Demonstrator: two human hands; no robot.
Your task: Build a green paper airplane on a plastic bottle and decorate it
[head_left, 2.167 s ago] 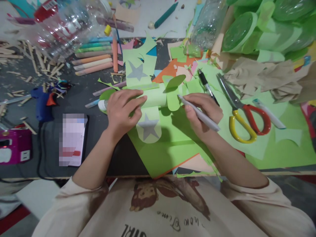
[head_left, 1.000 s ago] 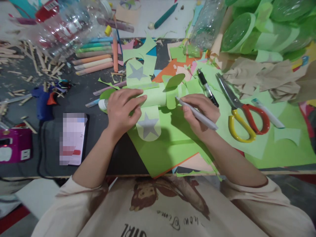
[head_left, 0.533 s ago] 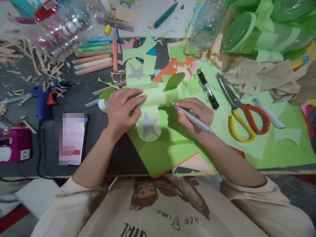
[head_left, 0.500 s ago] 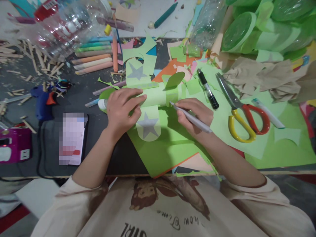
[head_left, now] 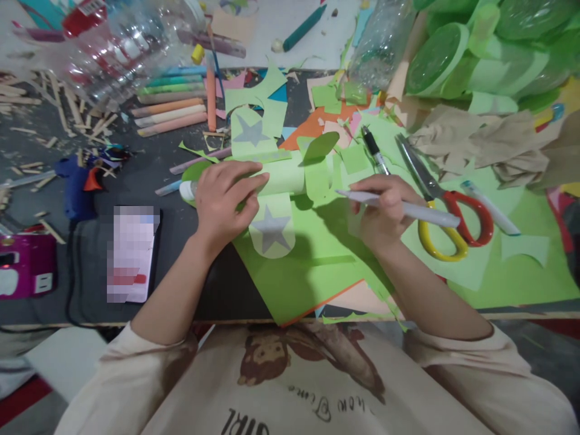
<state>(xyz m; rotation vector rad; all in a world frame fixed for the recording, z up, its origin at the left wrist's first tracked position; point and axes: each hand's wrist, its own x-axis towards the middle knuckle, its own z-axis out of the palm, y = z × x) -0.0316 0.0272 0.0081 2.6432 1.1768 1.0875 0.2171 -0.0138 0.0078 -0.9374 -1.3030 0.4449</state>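
A paper-wrapped bottle lies sideways in the middle, with a white cap at its left end. Pale green flaps with grey stars stick out above it and below it. My left hand is wrapped over the bottle's left part and holds it down. My right hand is closed round a light grey marker, its tip pointing left, just off the bottle's right end. Darker green paper fins stand at that end. Beneath lies a bright green sheet.
Scissors and a black pen lie to the right. A phone, a blue glue gun and a magenta box are at the left. Markers, clear bottles and green bottles lie further back.
My right hand has moved right with the marker, away from the bottle's end, and the marker now lies flatter. My left hand and the bottle have stayed in place.
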